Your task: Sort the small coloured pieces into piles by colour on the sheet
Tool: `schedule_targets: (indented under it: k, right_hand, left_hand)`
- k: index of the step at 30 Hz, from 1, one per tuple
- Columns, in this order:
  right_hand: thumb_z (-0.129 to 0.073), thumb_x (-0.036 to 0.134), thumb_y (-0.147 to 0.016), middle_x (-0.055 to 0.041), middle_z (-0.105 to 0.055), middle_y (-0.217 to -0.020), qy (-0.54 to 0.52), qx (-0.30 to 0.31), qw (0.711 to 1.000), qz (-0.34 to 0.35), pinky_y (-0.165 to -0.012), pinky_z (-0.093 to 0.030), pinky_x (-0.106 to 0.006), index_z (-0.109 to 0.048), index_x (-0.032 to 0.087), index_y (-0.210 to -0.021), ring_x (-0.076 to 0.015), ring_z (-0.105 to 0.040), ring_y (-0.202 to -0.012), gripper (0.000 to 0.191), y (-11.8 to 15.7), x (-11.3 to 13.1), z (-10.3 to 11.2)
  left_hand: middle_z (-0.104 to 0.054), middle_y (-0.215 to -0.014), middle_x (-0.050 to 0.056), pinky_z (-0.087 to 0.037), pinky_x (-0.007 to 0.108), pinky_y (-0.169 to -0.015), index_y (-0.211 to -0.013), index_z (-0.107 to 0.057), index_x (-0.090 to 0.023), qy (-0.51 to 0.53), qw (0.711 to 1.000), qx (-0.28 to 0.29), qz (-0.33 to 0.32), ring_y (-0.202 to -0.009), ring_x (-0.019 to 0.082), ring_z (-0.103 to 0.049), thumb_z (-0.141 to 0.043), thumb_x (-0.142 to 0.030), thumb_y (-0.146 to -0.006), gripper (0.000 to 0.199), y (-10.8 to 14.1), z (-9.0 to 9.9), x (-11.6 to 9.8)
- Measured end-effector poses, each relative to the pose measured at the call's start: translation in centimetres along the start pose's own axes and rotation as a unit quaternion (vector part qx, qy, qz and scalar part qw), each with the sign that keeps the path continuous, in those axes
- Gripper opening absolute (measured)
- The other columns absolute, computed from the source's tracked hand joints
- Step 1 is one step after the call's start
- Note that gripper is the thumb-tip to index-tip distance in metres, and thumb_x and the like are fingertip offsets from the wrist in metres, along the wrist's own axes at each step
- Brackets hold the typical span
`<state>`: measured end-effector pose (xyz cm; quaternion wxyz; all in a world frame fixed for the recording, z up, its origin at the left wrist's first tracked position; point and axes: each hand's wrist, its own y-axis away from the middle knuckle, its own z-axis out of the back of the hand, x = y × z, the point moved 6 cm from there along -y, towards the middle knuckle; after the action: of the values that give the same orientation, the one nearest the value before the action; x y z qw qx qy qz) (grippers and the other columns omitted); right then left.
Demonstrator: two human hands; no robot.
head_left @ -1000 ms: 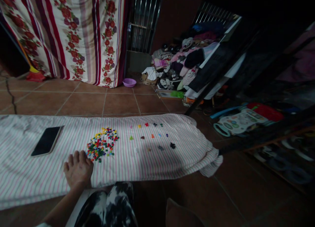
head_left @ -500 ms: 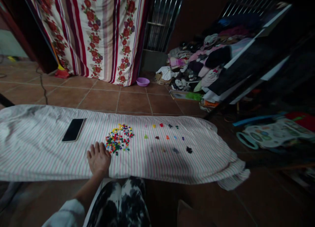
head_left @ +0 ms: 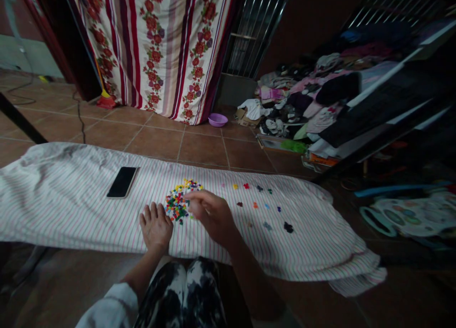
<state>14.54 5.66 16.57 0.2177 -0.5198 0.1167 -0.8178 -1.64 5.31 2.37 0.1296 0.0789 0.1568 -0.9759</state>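
A mixed pile of tiny coloured pieces, like small beads or blocks [head_left: 177, 202], lies on a striped cloth [head_left: 117, 233]. My left hand [head_left: 156, 226] rests flat on the cloth at the pile's near left edge, fingers stretched out, holding nothing. Over the right side of the pile reaches my right hand [head_left: 213, 215], index finger extended and thumb a little apart from it; I see nothing between them. It covers part of the pile. To its right, small single-colour groups stand in rows, among them a red group [head_left: 246, 186], an orange one [head_left: 255, 205] and a black one [head_left: 288, 227].
A phone [head_left: 122, 182] lies on the cloth left of the pile. Beyond the cloth-covered surface are a purple basin [head_left: 217, 120], a floral curtain [head_left: 171, 52] and a heap of clothes [head_left: 302, 93]. A play board [head_left: 406, 216] is at the right.
My right hand has come into view and reached over the pile. My left hand stays flat beside the pile. The whole scene has shifted rightward in view as the camera turned.
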Motion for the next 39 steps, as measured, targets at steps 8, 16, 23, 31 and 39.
schedule_targets:
  k: [8,16,23,31,39]
  right_hand:
    - [-0.043,0.02,-0.092,-0.004,-0.063,-0.106,0.327,0.107,0.915,-0.211,-0.084,-0.042,-0.023,-0.069,0.027,-0.107,-0.0139,-0.059,-0.093,0.03,-4.1,-13.6,-2.5]
    - [-0.037,0.025,-0.095,-0.0052,-0.063,-0.108,0.366,0.105,0.893,-0.241,-0.083,-0.042,-0.025,-0.068,0.028,-0.109,-0.0152,-0.059,-0.093,0.035,-6.0,-16.8,-4.6]
    - [-0.042,0.027,-0.093,-0.0068,-0.062,-0.109,0.392,0.11,0.88,-0.245,-0.082,-0.043,-0.025,-0.068,0.024,-0.104,-0.0153,-0.058,-0.096,0.028,-6.7,-17.3,-4.9]
    - [-0.041,0.019,-0.092,-0.0125,-0.063,-0.112,0.402,0.108,0.867,-0.274,-0.08,-0.044,-0.03,-0.068,0.019,-0.106,-0.0201,-0.06,-0.099,0.031,-7.6,-16.3,-5.0]
    - [-0.042,0.024,-0.092,-0.0069,-0.067,-0.103,0.382,0.063,0.886,-0.256,-0.078,-0.043,-0.026,-0.067,0.023,-0.1,-0.0174,-0.061,-0.095,0.027,-6.7,-15.4,-4.9]
  left_hand:
    - [-0.047,-0.142,0.017,-0.023,0.052,-0.112,-0.13,-0.053,-0.01,0.011,1.0,0.004,0.004,-0.136,0.034,-0.033,-0.038,-0.025,-0.084,0.05,0.0,-0.4,0.1]
    - [-0.048,-0.141,0.017,-0.022,0.052,-0.112,-0.129,-0.053,-0.01,-0.003,1.0,-0.004,0.001,-0.136,0.034,-0.033,-0.036,-0.026,-0.086,0.05,-0.1,-0.6,0.1]
    - [-0.047,-0.141,0.017,-0.023,0.052,-0.112,-0.13,-0.053,-0.01,-0.001,1.0,-0.002,0.001,-0.136,0.034,-0.033,-0.038,-0.025,-0.085,0.05,-0.1,-0.6,0.1]
    - [-0.047,-0.141,0.017,-0.023,0.052,-0.112,-0.13,-0.053,-0.009,0.004,1.0,0.007,0.005,-0.136,0.035,-0.033,-0.038,-0.025,-0.084,0.051,-0.1,-0.4,0.0]
    - [-0.048,-0.14,0.018,-0.024,0.052,-0.111,-0.13,-0.053,-0.009,0.003,1.0,-0.006,-0.003,-0.136,0.034,-0.033,-0.039,-0.025,-0.084,0.05,-0.1,-0.4,0.0]
